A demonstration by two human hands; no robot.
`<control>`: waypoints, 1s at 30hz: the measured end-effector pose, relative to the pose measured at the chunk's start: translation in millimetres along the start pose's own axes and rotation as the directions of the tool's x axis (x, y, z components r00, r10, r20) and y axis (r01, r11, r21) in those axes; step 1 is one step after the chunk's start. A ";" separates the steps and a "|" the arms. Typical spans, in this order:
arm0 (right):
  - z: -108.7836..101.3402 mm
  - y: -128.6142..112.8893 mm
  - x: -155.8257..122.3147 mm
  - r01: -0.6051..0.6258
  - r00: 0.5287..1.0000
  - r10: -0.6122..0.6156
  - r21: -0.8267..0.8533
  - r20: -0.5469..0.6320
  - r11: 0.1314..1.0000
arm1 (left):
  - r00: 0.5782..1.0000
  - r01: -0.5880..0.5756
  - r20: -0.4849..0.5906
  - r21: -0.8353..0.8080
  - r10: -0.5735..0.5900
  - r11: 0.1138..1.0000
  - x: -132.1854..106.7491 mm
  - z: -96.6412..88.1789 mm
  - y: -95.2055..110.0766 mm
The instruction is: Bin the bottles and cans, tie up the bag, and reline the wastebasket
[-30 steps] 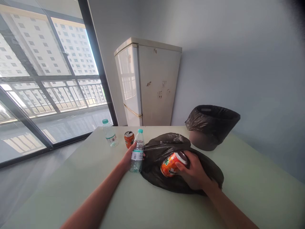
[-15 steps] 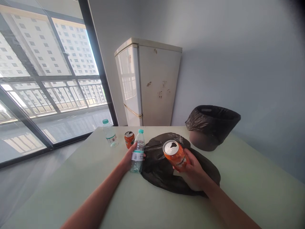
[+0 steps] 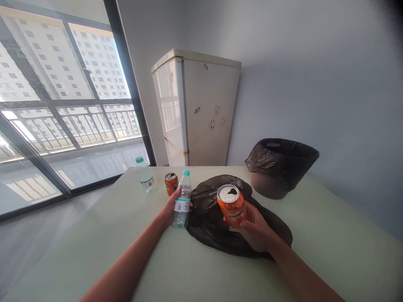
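Desk (image 3: 330,235): right side is bare from the black bag (image 3: 208,218) out to the edge, open path there. The near strip between the two forearms is bare too. The bag covers the centre, flat and crumpled. Lined bin (image 3: 280,165) blocks far right, just beside the bag's far edge, tight gap. Far left is crowded: far bottle (image 3: 145,176), small can (image 3: 171,183), near bottle (image 3: 181,201) in the left hand (image 3: 170,207). Right hand (image 3: 256,228) with the held can (image 3: 232,205) sits over the bag. Fridge (image 3: 195,109) stands beyond the far edge.
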State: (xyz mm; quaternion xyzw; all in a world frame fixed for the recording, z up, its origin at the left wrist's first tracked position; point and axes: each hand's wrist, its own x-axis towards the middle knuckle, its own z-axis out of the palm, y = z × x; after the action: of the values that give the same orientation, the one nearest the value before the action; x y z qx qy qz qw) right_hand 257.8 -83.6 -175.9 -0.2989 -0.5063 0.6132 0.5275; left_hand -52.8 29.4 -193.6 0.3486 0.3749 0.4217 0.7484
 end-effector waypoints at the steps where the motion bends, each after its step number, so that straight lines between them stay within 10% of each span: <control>1: -0.9 0.8 0.0 0.006 1.000 -0.006 -0.007 0.002 1.000 | 1.000 -0.004 0.002 0.006 0.004 1.000 0.1 -0.3 -0.2; 30: 8.0 -6.4 1.2 0.007 1.000 -0.006 -0.037 0.005 0.999 | 1.000 -0.006 0.030 -0.016 0.006 1.000 0.9 -0.7 0.3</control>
State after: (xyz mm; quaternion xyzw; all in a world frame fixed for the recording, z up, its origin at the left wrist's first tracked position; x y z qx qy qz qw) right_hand 252.5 -85.4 -167.2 -0.3055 -0.5198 0.6027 0.5227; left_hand -53.2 30.5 -194.0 0.3499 0.3591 0.4218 0.7555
